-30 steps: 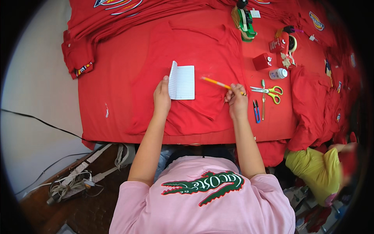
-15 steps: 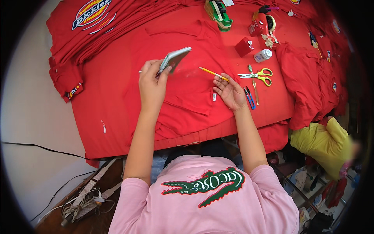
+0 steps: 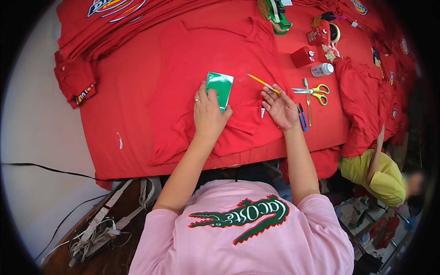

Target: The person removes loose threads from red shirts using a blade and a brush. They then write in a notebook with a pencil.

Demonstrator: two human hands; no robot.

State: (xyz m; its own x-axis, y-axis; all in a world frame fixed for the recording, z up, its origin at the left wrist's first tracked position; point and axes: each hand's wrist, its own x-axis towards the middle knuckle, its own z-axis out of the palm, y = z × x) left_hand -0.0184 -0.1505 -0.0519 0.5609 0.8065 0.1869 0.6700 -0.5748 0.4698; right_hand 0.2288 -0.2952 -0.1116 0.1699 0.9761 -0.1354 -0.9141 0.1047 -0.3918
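Note:
My left hand point(image 3: 210, 112) is closed on a small green spiral notepad point(image 3: 221, 89), thumb at its lower right edge and fingers along the coil side. The notepad lies over a red T-shirt point(image 3: 183, 123) spread on the red-covered table. To the right, my right hand point(image 3: 280, 107) is palm up and pinches a yellow pencil point(image 3: 263, 84), whose point aims up and left. A small white label point(image 3: 262, 112) shows on the red cloth beside that hand. Scissors with yellow-green handles point(image 3: 317, 91) and blue thread snips point(image 3: 302, 117) lie just to its right.
Beyond the scissors stand a white bottle point(image 3: 322, 69), a red box point(image 3: 302, 57) and a green tape dispenser point(image 3: 280, 20). Folded red shirts point(image 3: 137, 34) fill the far left; more red garments point(image 3: 362, 98) lie at right. A person in yellow point(image 3: 382, 176) is at the right.
The notepad has gone from raised and tilted to lying with its green cover up, as my left hand moved right and down. My right hand still holds the pencil.

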